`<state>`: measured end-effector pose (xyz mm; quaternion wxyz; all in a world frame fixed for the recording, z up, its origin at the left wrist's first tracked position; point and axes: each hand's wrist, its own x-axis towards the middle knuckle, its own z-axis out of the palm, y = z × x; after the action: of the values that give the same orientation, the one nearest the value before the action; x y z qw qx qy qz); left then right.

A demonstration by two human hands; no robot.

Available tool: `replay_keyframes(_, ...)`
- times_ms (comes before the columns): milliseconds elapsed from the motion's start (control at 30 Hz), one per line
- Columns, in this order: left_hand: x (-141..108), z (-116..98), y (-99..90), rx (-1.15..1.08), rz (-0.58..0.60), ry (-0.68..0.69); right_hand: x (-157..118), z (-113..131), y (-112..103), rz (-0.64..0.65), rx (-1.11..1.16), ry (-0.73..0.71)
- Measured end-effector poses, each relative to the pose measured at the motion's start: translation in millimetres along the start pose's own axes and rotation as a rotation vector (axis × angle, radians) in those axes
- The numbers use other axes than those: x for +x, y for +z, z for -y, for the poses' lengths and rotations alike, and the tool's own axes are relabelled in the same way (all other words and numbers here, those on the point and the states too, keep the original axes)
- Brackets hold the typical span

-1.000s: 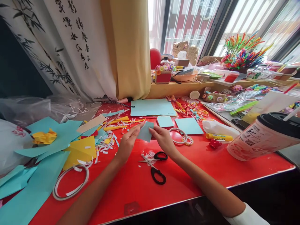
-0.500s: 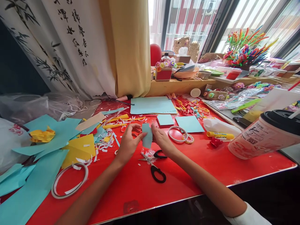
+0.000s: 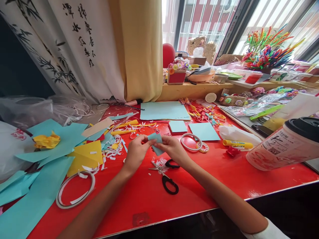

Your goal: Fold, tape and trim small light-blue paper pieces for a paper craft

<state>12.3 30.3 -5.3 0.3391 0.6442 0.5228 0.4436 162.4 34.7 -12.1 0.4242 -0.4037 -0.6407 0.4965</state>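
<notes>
A small piece of light blue paper [image 3: 157,151] is held between my two hands above the red table [image 3: 199,186]. My left hand [image 3: 138,149] pinches its left side with thumb and fingers. On the right side, my right hand [image 3: 172,148] grips the same paper with its thumb over the front. Black-handled scissors [image 3: 170,185] lie partly spread just below the hands, over some white scraps [image 3: 159,162]. Beyond the hands are a stack of small blue squares [image 3: 177,126], a larger blue square [image 3: 204,131] and a tape roll [image 3: 191,142].
Blue sheets [image 3: 164,111] lie at the back. Paper scraps and a yellow sheet [image 3: 86,157] cover the left, with a large tape ring [image 3: 75,190] nearer me. A glue stick [image 3: 237,144] and a big cup [image 3: 281,146] stand or lie at the right.
The blue paper has turned from upright to tilted. My right hand has closed onto it from the side, with its thumb now on the front. The view has shifted slightly.
</notes>
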Motion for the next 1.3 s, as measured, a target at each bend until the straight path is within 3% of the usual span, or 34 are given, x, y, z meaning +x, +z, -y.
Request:
replay_keyframes(300,3,2,2.2,-0.139,0.075,-0.067,3,-8,-1,-0.043,-0.048,0.029)
replay_keyframes(467,3,3,0.0,-0.089,0.033,-0.049,2,-3,0,-0.04,-0.071,0.043)
replay_keyframes(667,5,3,-4.0,-0.107,0.045,-0.055,3,0,-2,0.093,-0.091,0.054)
replay_keyframes(800,7,4,-3.5,-0.122,0.059,-0.069,3,0,-3,0.079,-0.115,0.061)
replay_keyframes(1033,8,8,-5.2,-0.129,-0.011,-0.041,2,4,-1,0.121,0.121,0.231)
replay_keyframes(1300,9,8,-5.4,-0.153,-0.009,-0.025,2,3,2,0.082,0.185,0.206)
